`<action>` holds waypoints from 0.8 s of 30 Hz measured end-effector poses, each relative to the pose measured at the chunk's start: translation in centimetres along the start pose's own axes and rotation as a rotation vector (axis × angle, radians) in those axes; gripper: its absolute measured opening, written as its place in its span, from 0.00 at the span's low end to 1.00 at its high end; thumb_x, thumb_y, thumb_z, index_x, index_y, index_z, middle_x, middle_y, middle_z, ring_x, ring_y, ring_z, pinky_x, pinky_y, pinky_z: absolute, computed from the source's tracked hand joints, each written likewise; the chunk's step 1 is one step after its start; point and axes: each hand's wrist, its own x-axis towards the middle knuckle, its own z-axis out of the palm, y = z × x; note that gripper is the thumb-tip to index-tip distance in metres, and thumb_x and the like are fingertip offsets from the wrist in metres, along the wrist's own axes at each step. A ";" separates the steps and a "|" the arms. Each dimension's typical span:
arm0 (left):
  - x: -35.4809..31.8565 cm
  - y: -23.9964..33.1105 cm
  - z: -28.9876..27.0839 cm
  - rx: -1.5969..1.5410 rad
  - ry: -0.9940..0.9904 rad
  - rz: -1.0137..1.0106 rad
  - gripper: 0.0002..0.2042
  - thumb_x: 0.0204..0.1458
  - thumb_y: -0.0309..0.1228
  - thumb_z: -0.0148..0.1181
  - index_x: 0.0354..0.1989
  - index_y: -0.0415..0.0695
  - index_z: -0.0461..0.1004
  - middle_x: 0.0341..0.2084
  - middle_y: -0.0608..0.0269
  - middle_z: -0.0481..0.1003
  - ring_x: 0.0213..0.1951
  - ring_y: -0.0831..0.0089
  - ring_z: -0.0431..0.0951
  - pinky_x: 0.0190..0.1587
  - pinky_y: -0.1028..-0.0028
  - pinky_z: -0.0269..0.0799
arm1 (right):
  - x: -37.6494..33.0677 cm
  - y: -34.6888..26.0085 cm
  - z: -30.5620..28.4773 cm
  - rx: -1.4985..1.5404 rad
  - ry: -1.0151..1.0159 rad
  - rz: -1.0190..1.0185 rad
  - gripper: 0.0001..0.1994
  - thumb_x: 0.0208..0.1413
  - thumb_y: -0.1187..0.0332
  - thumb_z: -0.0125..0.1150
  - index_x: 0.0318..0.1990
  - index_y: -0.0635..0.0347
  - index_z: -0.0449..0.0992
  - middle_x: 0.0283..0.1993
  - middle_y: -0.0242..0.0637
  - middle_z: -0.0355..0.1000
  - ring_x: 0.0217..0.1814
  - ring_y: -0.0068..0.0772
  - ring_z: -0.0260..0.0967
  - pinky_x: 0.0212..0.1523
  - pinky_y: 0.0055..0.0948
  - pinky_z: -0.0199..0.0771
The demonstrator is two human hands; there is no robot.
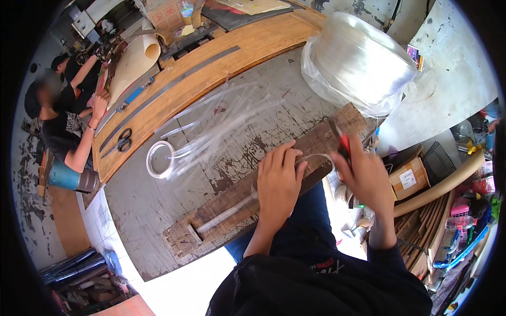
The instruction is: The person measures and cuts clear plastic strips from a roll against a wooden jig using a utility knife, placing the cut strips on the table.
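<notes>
Head | clear tube (pixel 232 210) long axis along wooden board (pixel 263 181) | left hand (pixel 278 176) pressing

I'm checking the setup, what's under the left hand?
The left hand presses clear tubing against a worn wooden board lying on the grey table. The tubing directly beneath the palm is covered.

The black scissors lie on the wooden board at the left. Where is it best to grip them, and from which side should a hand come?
Probably by the two loop handles of the scissors. They lie flat on the wooden board with the loops at the upper end and the blades pointing down-left toward the board's edge. A hand coming from above could slip fingers into the loops, keeping clear of the blades and the long metal strips beside them.
</notes>
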 end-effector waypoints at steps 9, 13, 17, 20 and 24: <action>0.4 0.4 -0.1 0.002 0.085 0.109 0.05 0.46 0.28 0.59 0.31 0.44 0.71 0.37 0.64 0.73 0.40 0.64 0.71 0.44 0.67 0.62 | 18.6 2.7 8.0 -0.328 -0.135 -0.647 0.17 0.46 0.67 0.61 0.43 0.60 0.64 0.34 0.49 0.69 0.38 0.54 0.68 0.37 0.44 0.68; -0.1 0.4 -0.3 -0.234 0.014 -0.008 0.04 0.49 0.28 0.57 0.31 0.44 0.70 0.26 0.63 0.72 0.31 0.63 0.73 0.35 0.66 0.64 | 16.4 2.7 8.0 -0.299 -0.096 -0.630 0.20 0.44 0.70 0.62 0.46 0.61 0.65 0.45 0.52 0.65 0.47 0.53 0.64 0.45 0.43 0.66; -0.6 -0.2 -0.8 -0.280 0.041 -0.019 0.05 0.48 0.26 0.58 0.32 0.41 0.72 0.25 0.59 0.73 0.25 0.62 0.74 0.29 0.70 0.68 | 9.7 -0.2 4.3 -0.110 0.154 -0.710 0.19 0.47 0.67 0.60 0.46 0.63 0.66 0.43 0.51 0.64 0.46 0.53 0.65 0.45 0.44 0.67; -1.2 0.2 -1.2 -0.201 0.115 0.110 0.05 0.47 0.26 0.59 0.32 0.40 0.73 0.24 0.58 0.73 0.24 0.60 0.73 0.25 0.69 0.68 | 3.0 -1.3 0.5 0.000 -0.102 -0.723 0.20 0.46 0.59 0.62 0.41 0.64 0.66 0.39 0.48 0.66 0.41 0.48 0.68 0.38 0.39 0.70; -1.4 1.8 -2.8 -0.230 0.076 0.250 0.05 0.44 0.25 0.59 0.30 0.42 0.72 0.21 0.61 0.71 0.23 0.63 0.73 0.24 0.68 0.67 | -0.8 -1.9 -1.0 -0.124 -0.097 -0.650 0.16 0.46 0.59 0.61 0.31 0.62 0.66 0.29 0.42 0.67 0.32 0.44 0.70 0.33 0.37 0.70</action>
